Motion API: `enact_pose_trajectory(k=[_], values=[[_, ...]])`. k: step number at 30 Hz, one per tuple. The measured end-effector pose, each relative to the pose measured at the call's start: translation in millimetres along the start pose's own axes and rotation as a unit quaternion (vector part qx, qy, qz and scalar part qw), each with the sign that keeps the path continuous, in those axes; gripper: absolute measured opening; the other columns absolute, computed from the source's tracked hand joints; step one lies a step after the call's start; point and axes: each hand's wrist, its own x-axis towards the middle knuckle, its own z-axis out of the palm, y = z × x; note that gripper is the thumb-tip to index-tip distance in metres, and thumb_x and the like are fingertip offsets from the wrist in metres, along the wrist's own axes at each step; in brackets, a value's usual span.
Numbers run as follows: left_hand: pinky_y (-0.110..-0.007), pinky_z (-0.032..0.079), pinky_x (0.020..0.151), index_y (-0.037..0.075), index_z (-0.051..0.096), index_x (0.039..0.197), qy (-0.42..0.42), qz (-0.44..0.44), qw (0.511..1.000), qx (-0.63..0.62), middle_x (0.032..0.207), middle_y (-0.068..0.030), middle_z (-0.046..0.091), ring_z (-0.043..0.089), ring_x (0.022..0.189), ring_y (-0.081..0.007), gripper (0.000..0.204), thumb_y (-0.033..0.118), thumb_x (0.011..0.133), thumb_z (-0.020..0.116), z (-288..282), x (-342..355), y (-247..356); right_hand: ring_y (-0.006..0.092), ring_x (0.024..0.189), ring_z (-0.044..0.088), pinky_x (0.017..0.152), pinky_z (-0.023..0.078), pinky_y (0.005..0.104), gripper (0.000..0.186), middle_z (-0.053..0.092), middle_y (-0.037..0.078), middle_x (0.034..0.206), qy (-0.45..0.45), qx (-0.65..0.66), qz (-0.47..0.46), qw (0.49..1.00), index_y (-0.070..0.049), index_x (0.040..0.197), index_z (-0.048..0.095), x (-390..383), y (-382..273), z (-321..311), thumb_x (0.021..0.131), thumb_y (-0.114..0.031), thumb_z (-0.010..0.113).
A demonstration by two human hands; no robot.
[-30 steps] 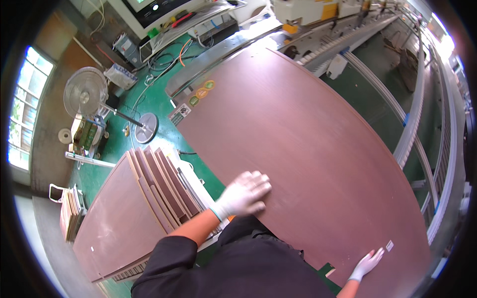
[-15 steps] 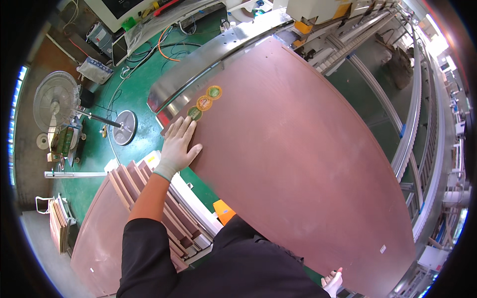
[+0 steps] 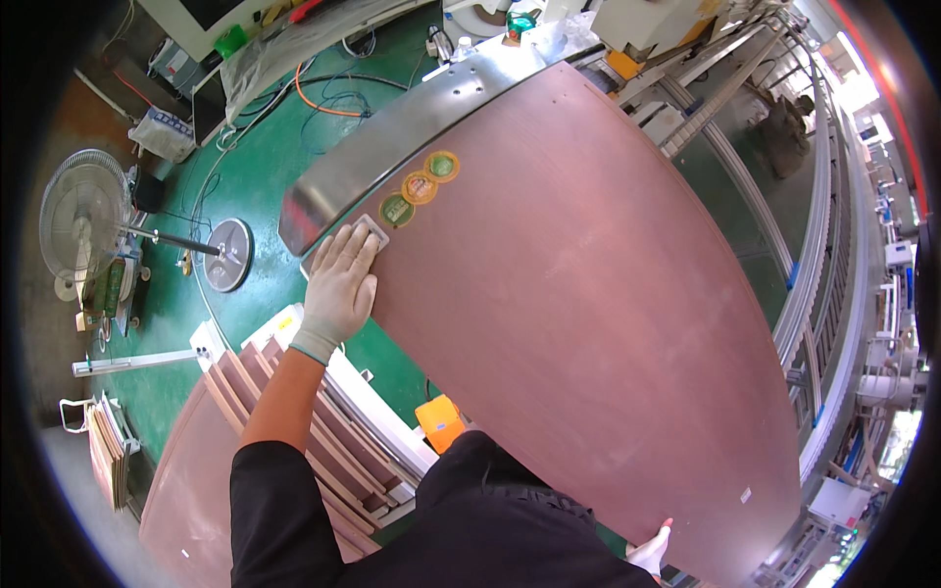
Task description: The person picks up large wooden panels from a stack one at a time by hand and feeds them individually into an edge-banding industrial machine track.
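A large brown panel (image 3: 588, 314) with a curved edge fills the middle and right. My gloved left hand (image 3: 338, 284) lies flat on its upper left edge, fingers out over a rectangular label (image 3: 378, 231), just below three round stickers (image 3: 419, 186). My gloved right hand (image 3: 649, 549) grips the near edge at lower right, thumb on top, fingers hidden underneath. A metal strip (image 3: 392, 137) runs along the panel's far left end.
A stack of similar brown panels (image 3: 186, 470) is at lower left, beside an orange object (image 3: 439, 423). A standing fan (image 3: 83, 211), cables and a cart are on the green floor (image 3: 196, 392) at left. Rail conveyors (image 3: 814, 274) run along the right; machinery stands at the top.
My left hand has moved forward and left from mid-edge to the label. My right hand has shifted from the panel's surface to gripping its edge. The panel appears farther forward against the metal strip.
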Motion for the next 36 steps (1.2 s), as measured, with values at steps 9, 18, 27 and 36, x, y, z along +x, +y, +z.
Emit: enact_pose_trajectory(k=[9, 18, 27, 36], values=[[-0.053, 0.023, 0.114, 0.001, 0.047, 0.137, -0.036, -0.041, 0.998, -0.001, 0.145, -0.0206, 0.042, 0.037, 0.134, -0.0416, 0.054, 0.018, 0.086, 0.048, 2, 18, 5, 0.0270, 0.131, 0.043, 0.104, 0.040, 0.0473, 0.061, 0.046, 0.008, 0.143, 0.173, -0.047, -0.026, 0.983, -0.015, 0.144, 0.040, -25, -12, 54, 0.099, -0.056, 0.036], [-0.054, 0.024, 0.113, 0.000, 0.047, 0.136, -0.068, -0.049, 0.996, 0.012, 0.143, -0.0217, 0.043, 0.037, 0.133, -0.0420, 0.055, 0.019, 0.085, 0.048, 9, 55, 19, 0.0285, 0.134, 0.038, 0.105, 0.036, 0.0517, 0.060, 0.041, 0.008, 0.147, 0.234, -0.122, -0.023, 0.964, -0.015, 0.146, 0.036, 4, -45, 79, 0.098, -0.051, 0.040], [-0.053, 0.026, 0.113, 0.000, 0.045, 0.136, -0.057, -0.074, 0.996, 0.014, 0.143, -0.0215, 0.041, 0.036, 0.134, -0.0422, 0.055, 0.021, 0.085, 0.050, 30, 120, 47, 0.0300, 0.137, 0.033, 0.106, 0.033, 0.0561, 0.061, 0.035, 0.009, 0.150, 0.217, -0.153, -0.014, 0.964, -0.015, 0.148, 0.032, 62, -99, 105, 0.098, -0.046, 0.044], [-0.050, 0.022, 0.115, 0.002, 0.044, 0.137, -0.015, -0.131, 0.991, 0.029, 0.148, -0.0190, 0.038, 0.033, 0.137, -0.0365, 0.059, 0.036, 0.089, 0.051, 60, 196, 78, 0.0315, 0.139, 0.029, 0.107, 0.030, 0.0605, 0.063, 0.030, 0.009, 0.154, 0.169, -0.207, -0.025, 0.963, -0.015, 0.151, 0.027, 126, -162, 102, 0.097, -0.040, 0.048]])
